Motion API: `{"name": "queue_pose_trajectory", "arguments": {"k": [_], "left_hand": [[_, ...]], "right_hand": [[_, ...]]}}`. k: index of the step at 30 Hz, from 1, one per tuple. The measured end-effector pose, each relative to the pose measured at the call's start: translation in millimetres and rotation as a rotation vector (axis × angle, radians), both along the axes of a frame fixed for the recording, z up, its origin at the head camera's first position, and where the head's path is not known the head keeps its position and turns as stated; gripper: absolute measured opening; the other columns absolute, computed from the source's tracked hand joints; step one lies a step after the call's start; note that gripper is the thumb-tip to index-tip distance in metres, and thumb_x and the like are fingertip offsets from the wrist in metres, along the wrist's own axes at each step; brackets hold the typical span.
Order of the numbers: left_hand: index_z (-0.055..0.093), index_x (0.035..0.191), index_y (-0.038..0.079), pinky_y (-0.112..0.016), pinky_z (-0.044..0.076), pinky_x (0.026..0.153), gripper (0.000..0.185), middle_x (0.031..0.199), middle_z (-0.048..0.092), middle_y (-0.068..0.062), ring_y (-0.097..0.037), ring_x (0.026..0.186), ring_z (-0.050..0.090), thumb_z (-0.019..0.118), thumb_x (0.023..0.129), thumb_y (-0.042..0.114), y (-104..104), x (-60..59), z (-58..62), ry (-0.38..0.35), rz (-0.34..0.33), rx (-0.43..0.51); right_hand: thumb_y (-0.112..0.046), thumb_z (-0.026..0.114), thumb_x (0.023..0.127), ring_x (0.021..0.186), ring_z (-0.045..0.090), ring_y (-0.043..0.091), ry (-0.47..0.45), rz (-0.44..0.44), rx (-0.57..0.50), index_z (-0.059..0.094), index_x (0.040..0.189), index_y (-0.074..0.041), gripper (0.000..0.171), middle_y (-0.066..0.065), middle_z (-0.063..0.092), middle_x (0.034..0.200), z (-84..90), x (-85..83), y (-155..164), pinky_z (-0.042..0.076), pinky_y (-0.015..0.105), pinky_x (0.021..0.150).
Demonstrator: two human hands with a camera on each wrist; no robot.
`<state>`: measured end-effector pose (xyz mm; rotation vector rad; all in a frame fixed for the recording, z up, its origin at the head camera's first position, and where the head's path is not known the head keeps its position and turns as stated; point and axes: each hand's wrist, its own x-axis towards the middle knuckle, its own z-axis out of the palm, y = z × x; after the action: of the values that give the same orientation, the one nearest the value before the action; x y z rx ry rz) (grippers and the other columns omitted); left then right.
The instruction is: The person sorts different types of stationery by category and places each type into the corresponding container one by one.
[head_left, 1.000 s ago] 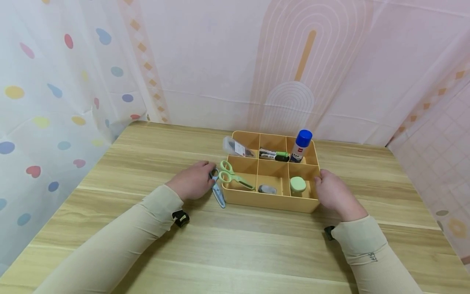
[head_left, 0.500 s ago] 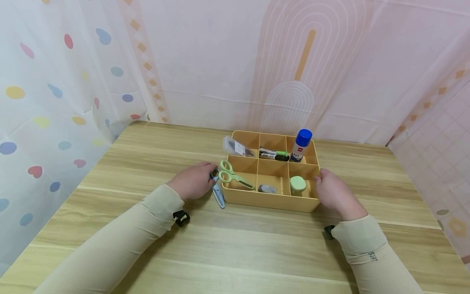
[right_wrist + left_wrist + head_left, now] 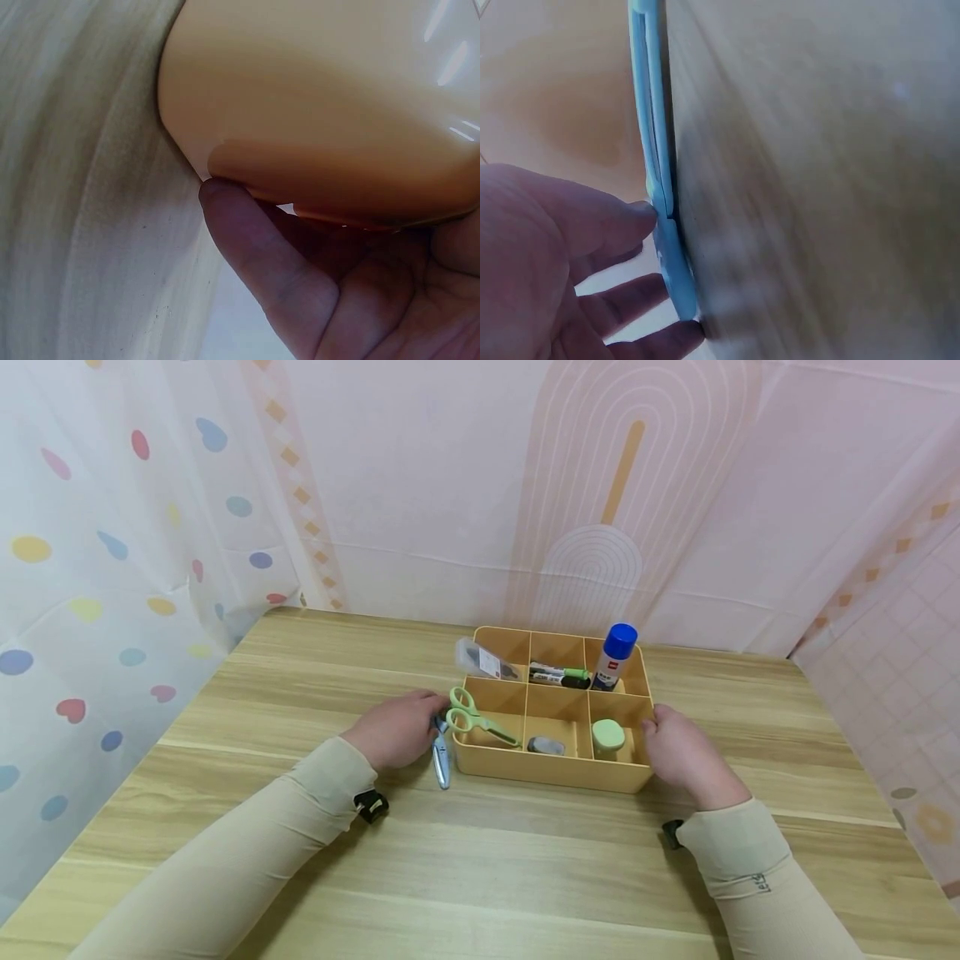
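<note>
A yellow-orange divided desk organizer (image 3: 555,772) stands on the table, its side also filling much of the right wrist view. My left hand (image 3: 397,728) holds blue scissors (image 3: 442,764) beside its left wall. In the left wrist view, the thumb (image 3: 622,221) touches the blue scissors (image 3: 651,112), which stand on edge against the table. My right hand (image 3: 684,752) grips the organizer's right end, thumb over the rim. Green-handled scissors (image 3: 487,727) lean out of the front-left compartment. A grey oval object (image 3: 546,746) and a light green lidded container (image 3: 608,736) sit in the other front compartments.
Along the organizer's back row are a clear plastic case (image 3: 480,658), markers (image 3: 558,675) and a blue-capped glue stick (image 3: 617,656). Behind the wood-grain table (image 3: 480,877) hangs a patterned curtain (image 3: 420,485).
The blue scissors have turned in my left hand, from lying flatter to standing more on edge, their tip shifting slightly left. The right hand and organizer have stayed in place.
</note>
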<state>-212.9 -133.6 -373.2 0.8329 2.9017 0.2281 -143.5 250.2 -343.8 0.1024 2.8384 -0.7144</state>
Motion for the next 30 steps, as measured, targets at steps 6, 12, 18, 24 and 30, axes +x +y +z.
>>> {"name": "queue_pose_trajectory", "arguments": {"k": [6, 12, 18, 24, 30], "left_hand": [[0.053, 0.154, 0.008, -0.056, 0.051, 0.110, 0.048, 0.160, 0.048, -0.020, -0.042, 0.138, 0.058, 0.053, 0.107, 0.016, 1.5, 1.1, -0.4, -0.024, -0.019, -0.016], [0.058, 0.150, 0.009, -0.055, 0.048, 0.113, 0.045, 0.161, 0.047, -0.021, -0.042, 0.139, 0.056, 0.053, 0.106, 0.015, 1.2, 0.7, -1.6, -0.036, -0.029, -0.003], [0.064, 0.145, 0.010, -0.054, 0.047, 0.115, 0.041, 0.160, 0.049, -0.020, -0.041, 0.141, 0.055, 0.054, 0.105, 0.012, 0.5, 1.8, -0.8, -0.016, -0.056, 0.005], [0.069, 0.136, 0.012, -0.053, 0.048, 0.114, 0.038, 0.157, 0.052, -0.021, -0.040, 0.139, 0.057, 0.053, 0.103, 0.006, -0.5, 3.5, 0.9, 0.008, -0.086, 0.001], [0.069, 0.137, 0.013, -0.054, 0.049, 0.113, 0.038, 0.153, 0.055, -0.022, -0.041, 0.136, 0.059, 0.051, 0.103, 0.005, -3.0, 2.2, 0.9, -0.003, -0.068, 0.001]], "right_hand": [[-0.018, 0.030, 0.113, 0.096, 0.059, 0.036, -0.009, -0.003, 0.000, 0.042, 0.146, 0.014, 0.048, 0.022, 0.062, 0.102, 0.1, -0.3, 0.0, 0.051, 0.047, 0.081], [-0.018, 0.031, 0.112, 0.097, 0.059, 0.036, -0.006, -0.004, -0.004, 0.042, 0.147, 0.014, 0.049, 0.024, 0.063, 0.107, 0.4, -0.1, -0.2, 0.051, 0.048, 0.082], [-0.018, 0.031, 0.112, 0.090, 0.059, 0.034, 0.007, 0.001, 0.007, 0.046, 0.143, 0.013, 0.046, 0.018, 0.060, 0.094, 0.4, 0.2, -0.6, 0.051, 0.043, 0.076], [-0.018, 0.031, 0.112, 0.089, 0.059, 0.033, 0.008, 0.002, 0.024, 0.047, 0.141, 0.013, 0.045, 0.020, 0.061, 0.097, 1.2, 0.5, -1.1, 0.050, 0.042, 0.073], [-0.018, 0.031, 0.112, 0.088, 0.059, 0.033, 0.004, 0.002, 0.023, 0.047, 0.141, 0.013, 0.045, 0.019, 0.060, 0.095, 1.2, 0.5, -0.8, 0.050, 0.042, 0.072]]}}
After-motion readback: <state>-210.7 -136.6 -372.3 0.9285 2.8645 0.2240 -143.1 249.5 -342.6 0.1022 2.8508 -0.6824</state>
